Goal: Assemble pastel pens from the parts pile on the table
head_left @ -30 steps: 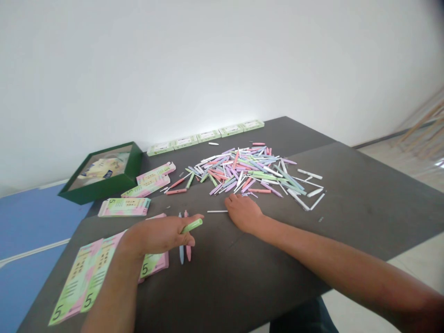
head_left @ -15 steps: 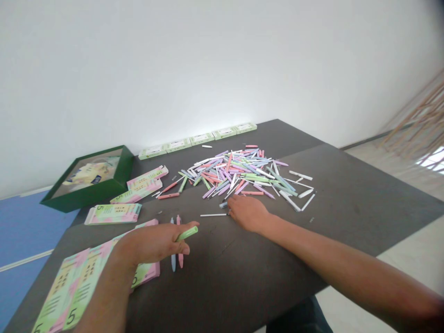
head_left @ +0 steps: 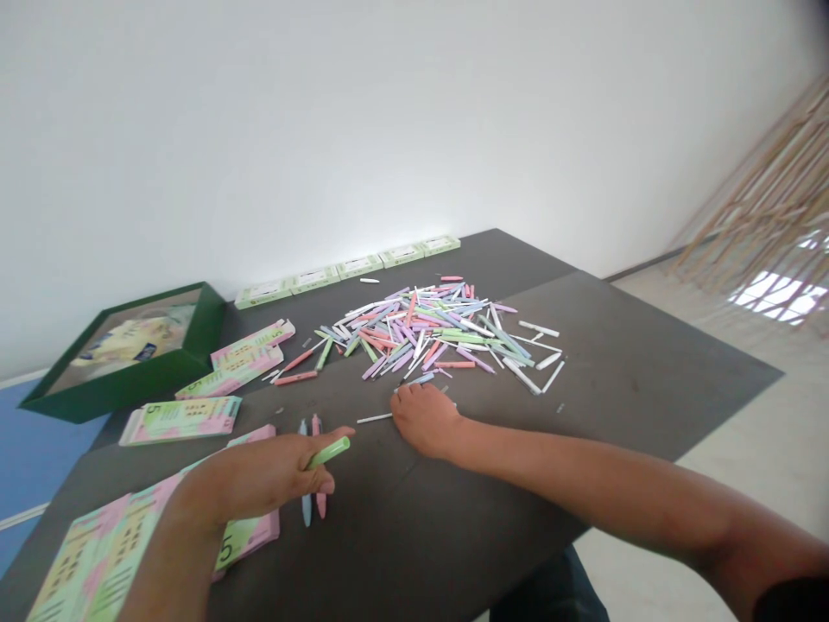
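Note:
My left hand (head_left: 285, 471) is closed around a light green pen barrel (head_left: 329, 453), whose open end points right. Just under that hand, a blue pen (head_left: 306, 484) and a pink pen (head_left: 319, 488) lie side by side on the table. My right hand (head_left: 424, 419) rests on the tabletop with curled fingers over a thin white pen refill (head_left: 374, 419); the left end of the refill sticks out and the fingertips are partly hidden. Beyond it spreads a heap of pastel pen parts (head_left: 420, 333).
Printed pen boxes (head_left: 139, 527) lie at front left, with several more cartons (head_left: 191, 416) behind them. A green box (head_left: 123, 380) holding packets stands at the table's left edge. Green-white boxes (head_left: 359, 266) line the wall. The dark table (head_left: 622, 371) ends at the right.
My right hand has come nearer and now covers the right part of the white refill. My left hand keeps the green barrel. The whole view has shifted slightly.

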Tool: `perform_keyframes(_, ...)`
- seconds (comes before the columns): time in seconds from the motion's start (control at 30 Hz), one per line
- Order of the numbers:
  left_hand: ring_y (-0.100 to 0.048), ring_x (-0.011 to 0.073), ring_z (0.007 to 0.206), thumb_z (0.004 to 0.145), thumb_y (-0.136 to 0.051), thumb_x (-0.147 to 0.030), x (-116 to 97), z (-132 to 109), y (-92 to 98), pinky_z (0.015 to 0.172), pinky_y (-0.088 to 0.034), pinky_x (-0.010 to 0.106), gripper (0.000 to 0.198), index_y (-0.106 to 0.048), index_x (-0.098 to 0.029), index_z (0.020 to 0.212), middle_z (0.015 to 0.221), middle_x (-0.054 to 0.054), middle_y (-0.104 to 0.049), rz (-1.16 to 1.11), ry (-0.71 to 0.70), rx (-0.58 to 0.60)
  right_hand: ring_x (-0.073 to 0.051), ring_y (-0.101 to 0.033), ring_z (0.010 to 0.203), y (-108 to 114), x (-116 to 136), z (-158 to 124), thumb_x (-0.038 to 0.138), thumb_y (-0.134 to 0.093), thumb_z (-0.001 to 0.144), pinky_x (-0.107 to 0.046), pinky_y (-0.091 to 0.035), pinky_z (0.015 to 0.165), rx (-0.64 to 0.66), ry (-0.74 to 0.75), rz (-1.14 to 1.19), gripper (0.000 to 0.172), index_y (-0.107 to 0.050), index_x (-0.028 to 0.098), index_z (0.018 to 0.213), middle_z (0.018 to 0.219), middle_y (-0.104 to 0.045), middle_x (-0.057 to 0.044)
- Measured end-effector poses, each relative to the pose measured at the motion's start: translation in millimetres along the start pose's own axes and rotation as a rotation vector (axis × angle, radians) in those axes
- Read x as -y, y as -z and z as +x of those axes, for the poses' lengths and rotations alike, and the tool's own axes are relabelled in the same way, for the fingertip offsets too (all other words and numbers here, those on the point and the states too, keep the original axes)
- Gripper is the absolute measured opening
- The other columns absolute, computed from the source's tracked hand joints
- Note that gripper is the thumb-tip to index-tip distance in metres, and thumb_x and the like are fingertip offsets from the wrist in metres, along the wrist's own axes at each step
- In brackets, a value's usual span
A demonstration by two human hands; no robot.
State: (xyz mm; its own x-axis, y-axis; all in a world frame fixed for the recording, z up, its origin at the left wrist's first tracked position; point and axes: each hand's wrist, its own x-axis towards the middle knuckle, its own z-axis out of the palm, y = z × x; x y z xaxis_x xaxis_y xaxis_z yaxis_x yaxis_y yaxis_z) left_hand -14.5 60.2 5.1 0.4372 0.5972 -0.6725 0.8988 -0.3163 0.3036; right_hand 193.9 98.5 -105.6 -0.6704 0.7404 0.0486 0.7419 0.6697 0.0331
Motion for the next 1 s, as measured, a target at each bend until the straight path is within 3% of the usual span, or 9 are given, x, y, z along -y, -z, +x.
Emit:
perform_keyframes(0.17, -0.063, 0.0213, 0.084, 0.090, -0.032, -0.043, -6, 0, 1.7, 0.078, -0.043, 0.027, 0.060, -0.025, -0.014, 0.142, 0.093, 0.004, -0.070, 0.034, 0.010, 0.015, -0.024, -0.059, 0.081, 7, 1, -1, 0.017, -0.043, 0.083, -0.037, -0.045, 0.063, 0.015, 0.063, -0.002, 0.018, -0.055, 0.011, 0.095, 0.091, -0.060, -0.015)
perform_keyframes(0.57, -0.063, 0.0220, 0.081, 0.086, -0.039, -0.038, -7, 4, -1.2, 0.072, -0.044, 0.027, 0.062, -0.027, -0.013, 0.142, 0.092, 0.006, -0.071, -0.054, -0.008, 0.022, -0.025, -0.058, 0.079, 8, 9, -27, 0.020, -0.047, 0.081, -0.038, -0.045, 0.062, 0.047, 0.090, 0.023, 0.016, -0.054, 0.012, 0.093, 0.089, -0.058, -0.013)
perform_keyframes(0.8, -0.063, 0.0208, 0.085, 0.088, -0.039, -0.039, -1, 7, -4.7, 0.073, -0.043, 0.024, 0.063, -0.023, -0.014, 0.143, 0.095, 0.006, -0.071, -0.098, -0.035, 0.035, -0.024, -0.056, 0.084, 9, 4, -28, 0.016, -0.043, 0.084, -0.038, -0.045, 0.068, 0.041, 0.119, 0.033, 0.014, -0.052, 0.013, 0.095, 0.093, -0.058, -0.013)
perform_keyframes(1.0, -0.062, 0.0225, 0.085, 0.086, -0.038, -0.037, -5, 5, -4.5, 0.074, -0.043, 0.027, 0.061, -0.028, -0.012, 0.141, 0.096, 0.007, -0.070, -0.055, -0.007, -0.002, -0.024, -0.057, 0.081, 8, 4, -27, 0.016, -0.044, 0.083, -0.037, -0.045, 0.065, 0.039, 0.165, 0.002, 0.014, -0.054, 0.012, 0.092, 0.088, -0.059, -0.013)
